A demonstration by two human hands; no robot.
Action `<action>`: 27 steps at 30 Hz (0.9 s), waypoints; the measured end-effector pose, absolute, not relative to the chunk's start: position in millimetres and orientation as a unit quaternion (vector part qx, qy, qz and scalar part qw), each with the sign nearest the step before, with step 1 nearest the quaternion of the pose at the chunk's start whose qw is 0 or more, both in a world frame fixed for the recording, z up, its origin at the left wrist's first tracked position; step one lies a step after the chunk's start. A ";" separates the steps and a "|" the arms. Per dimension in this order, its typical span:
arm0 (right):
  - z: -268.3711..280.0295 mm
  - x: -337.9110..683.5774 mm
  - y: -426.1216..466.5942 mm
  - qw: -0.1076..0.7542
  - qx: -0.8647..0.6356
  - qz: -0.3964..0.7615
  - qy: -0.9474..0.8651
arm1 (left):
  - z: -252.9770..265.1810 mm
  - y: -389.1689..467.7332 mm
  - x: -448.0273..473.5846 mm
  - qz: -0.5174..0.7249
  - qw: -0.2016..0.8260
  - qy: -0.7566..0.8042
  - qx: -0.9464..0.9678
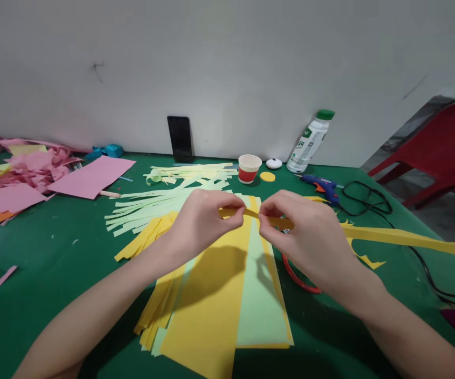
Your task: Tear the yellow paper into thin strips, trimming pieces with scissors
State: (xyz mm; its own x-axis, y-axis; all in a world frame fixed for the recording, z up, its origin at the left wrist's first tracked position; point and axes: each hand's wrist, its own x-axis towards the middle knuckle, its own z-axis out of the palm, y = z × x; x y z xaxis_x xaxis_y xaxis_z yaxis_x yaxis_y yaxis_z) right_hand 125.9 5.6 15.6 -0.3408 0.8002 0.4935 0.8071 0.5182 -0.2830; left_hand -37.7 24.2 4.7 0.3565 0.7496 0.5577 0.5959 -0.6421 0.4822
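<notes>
while a yellow strip is held above the counter, a short stretch of it is exposed between the two hands. the strip is pinched between thumb and forefinger by the left hand and likewise by the right hand; the fingers of both are closed on it, the hands being near each other but apart. a yellow length is extended past the right hand; any join behind that hand is hidden. below, a green sheet is partly covered by a yellow sheet, bordered on the left by yellow strips, with green strips fanned out farther back. a red handle is partly hidden by the right hand. a cup is stood upright beside a yellow disc. a bottle and a phone are leaned against the wall. a glue gun is laid beyond the right hand.
</notes>
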 end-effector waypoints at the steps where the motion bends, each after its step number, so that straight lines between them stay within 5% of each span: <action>1: 16.7 127.1 6.0 0.298 -0.495 -0.006 -0.816 | 4.1 27.0 -38.9 0.391 0.107 0.422 0.811; 11: 27.2 140.3 11.2 0.290 -0.529 0.007 -0.798 | 3.2 56.6 -67.0 0.387 0.092 0.529 0.750; 17: 31.1 145.1 14.8 0.308 -0.469 0.102 -0.822 | 16.3 41.6 -63.2 0.384 0.247 0.413 0.788; 27: 18.9 126.1 15.8 0.333 -0.419 0.182 -0.825 | 10.0 26.7 -50.0 0.324 0.094 0.365 0.868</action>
State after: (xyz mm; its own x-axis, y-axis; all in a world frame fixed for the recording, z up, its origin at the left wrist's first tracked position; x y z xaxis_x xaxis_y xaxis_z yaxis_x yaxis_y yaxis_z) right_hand 126.1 15.8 18.9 -0.4268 0.8124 0.3973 0.5697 0.5827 -0.5796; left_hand -50.0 26.7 10.0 0.5239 0.6941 0.4937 0.5716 -0.7162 0.4003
